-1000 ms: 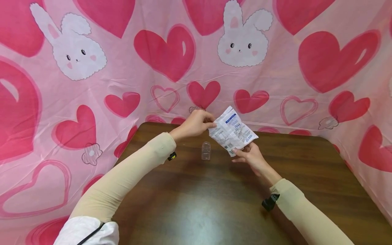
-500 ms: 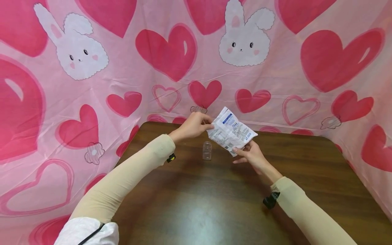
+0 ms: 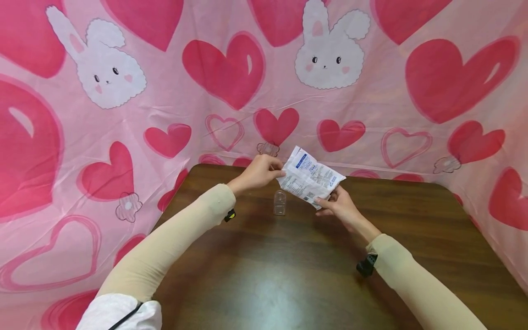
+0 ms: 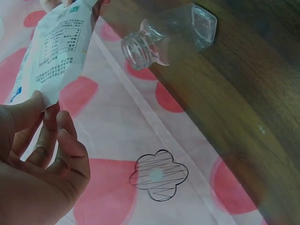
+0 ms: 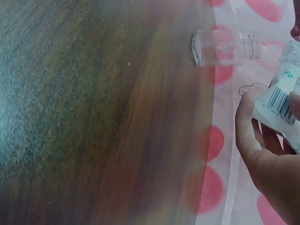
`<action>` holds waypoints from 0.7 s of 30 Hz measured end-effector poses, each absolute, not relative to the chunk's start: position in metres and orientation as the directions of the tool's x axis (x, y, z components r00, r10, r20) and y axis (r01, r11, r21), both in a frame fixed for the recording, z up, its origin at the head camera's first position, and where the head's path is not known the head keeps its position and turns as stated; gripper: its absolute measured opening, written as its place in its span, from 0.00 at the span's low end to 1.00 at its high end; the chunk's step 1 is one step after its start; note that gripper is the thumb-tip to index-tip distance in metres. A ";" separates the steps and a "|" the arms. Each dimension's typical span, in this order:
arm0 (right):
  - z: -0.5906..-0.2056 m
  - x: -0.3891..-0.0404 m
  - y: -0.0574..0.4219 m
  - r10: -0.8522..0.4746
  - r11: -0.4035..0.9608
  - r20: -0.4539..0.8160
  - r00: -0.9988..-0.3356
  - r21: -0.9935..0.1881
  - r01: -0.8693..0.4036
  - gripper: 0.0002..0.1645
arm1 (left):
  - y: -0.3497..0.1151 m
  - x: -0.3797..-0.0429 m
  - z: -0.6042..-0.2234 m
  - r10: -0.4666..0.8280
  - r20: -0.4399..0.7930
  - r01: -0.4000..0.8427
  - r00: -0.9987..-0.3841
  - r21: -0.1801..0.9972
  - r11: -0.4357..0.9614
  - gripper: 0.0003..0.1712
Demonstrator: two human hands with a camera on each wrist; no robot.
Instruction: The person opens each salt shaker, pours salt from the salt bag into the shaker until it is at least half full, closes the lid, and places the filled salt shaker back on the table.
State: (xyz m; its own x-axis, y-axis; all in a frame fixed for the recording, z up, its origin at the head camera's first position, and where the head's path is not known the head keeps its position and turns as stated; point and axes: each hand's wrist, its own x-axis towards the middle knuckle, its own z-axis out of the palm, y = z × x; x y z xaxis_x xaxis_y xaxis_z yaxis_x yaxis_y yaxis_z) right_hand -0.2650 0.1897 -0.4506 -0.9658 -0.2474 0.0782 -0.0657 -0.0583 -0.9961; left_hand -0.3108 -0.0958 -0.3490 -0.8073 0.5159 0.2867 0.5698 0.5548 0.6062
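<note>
Above the far part of the table, both hands hold a white printed packet (image 3: 311, 176) with blue lettering, tilted with its printed side toward the head camera. My left hand (image 3: 257, 174) pinches its left corner between thumb and fingers. At the lower right edge, my right hand (image 3: 344, 208) grips it, thumb on the printed face and other fingers behind. The right wrist view shows a barcode on the packet (image 5: 281, 105) close to the thumb. A clear, uncapped bottle (image 3: 279, 204) with a threaded neck (image 4: 136, 50) stands upright on the table, just below the packet's left side.
The dark brown wooden table (image 3: 264, 270) has rounded far corners. Behind and around it hangs a pink cloth (image 3: 231, 96) with hearts and white rabbits, close to the table's far and side edges.
The packet has turned slightly counterclockwise and shifted a little left and down, both hands moving with it. The bottle stays in its place.
</note>
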 end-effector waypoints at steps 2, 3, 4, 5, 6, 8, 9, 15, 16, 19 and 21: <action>-0.450 -0.266 0.189 -0.245 -0.050 0.084 -0.966 -0.996 -0.074 0.33 | -0.096 -0.312 -0.352 0.512 0.284 0.563 -0.811 0.616 0.551 0.06; -0.450 -0.266 0.189 -0.245 -0.048 0.087 -0.966 -0.996 -0.077 0.33 | -0.097 -0.313 -0.353 0.510 0.282 0.560 -0.813 0.619 0.550 0.06; -0.450 -0.267 0.189 -0.243 -0.045 0.088 -0.966 -0.996 -0.079 0.33 | -0.097 -0.313 -0.354 0.509 0.279 0.557 -0.814 0.621 0.551 0.06; -0.450 -0.267 0.189 -0.242 -0.039 0.090 -0.966 -0.996 -0.082 0.34 | -0.097 -0.314 -0.355 0.509 0.278 0.557 -0.815 0.621 0.552 0.06; -0.450 -0.268 0.189 -0.239 -0.035 0.089 -0.967 -0.996 -0.083 0.34 | -0.097 -0.314 -0.356 0.509 0.279 0.558 -0.814 0.620 0.552 0.06; -0.450 -0.269 0.188 -0.234 -0.021 0.089 -0.968 -0.996 -0.087 0.34 | -0.097 -0.316 -0.357 0.509 0.280 0.559 -0.814 0.617 0.554 0.05; -0.450 -0.270 0.188 -0.234 -0.016 0.089 -0.968 -0.996 -0.088 0.35 | -0.097 -0.316 -0.358 0.509 0.282 0.560 -0.813 0.614 0.556 0.05; -0.447 -0.271 0.185 -0.243 -0.002 0.089 -0.966 -0.996 -0.091 0.35 | -0.101 -0.319 -0.362 0.506 0.279 0.558 -0.816 0.611 0.562 0.05; -0.447 -0.271 0.184 -0.245 0.005 0.089 -0.965 -0.996 -0.093 0.36 | -0.102 -0.320 -0.363 0.506 0.279 0.558 -0.816 0.610 0.563 0.06; -0.448 -0.272 0.184 -0.244 0.030 0.092 -0.965 -0.994 -0.102 0.35 | -0.103 -0.321 -0.366 0.504 0.278 0.557 -0.817 0.607 0.567 0.06; -0.448 -0.273 0.185 -0.245 0.049 0.093 -0.965 -0.993 -0.108 0.35 | -0.104 -0.322 -0.368 0.503 0.276 0.554 -0.819 0.609 0.567 0.06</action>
State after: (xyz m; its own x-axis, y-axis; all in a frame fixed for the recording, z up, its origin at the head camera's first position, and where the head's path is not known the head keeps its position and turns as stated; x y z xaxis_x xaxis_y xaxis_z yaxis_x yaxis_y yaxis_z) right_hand -0.2726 0.1845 -0.4483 -0.9650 -0.2452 0.0931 -0.1081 0.0486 -0.9929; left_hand -0.3215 -0.1040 -0.3675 -0.8190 0.5028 0.2763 0.5539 0.5673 0.6095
